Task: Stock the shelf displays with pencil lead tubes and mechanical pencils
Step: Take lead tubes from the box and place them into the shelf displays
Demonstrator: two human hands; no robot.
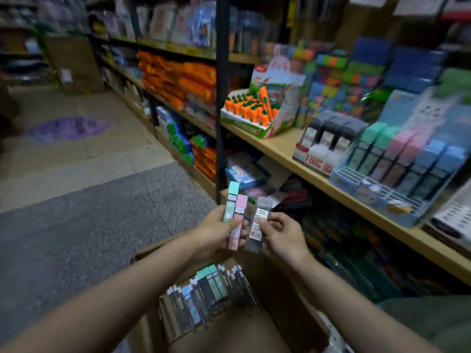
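I see both hands gripping lead tubes: left hand [216,231] pastel ones [235,211], right hand [285,234] a grey one [257,225], beside the wooden shelf [280,151] above grey aisle floor [89,212].

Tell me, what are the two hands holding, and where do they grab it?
Left hand grips a teal tube and a pink tube around their lower halves. Right hand pinches a clear tube at its middle.

Lead tubes [235,215] sit in both hands above the box [229,324], shelf displays [390,171] at right.
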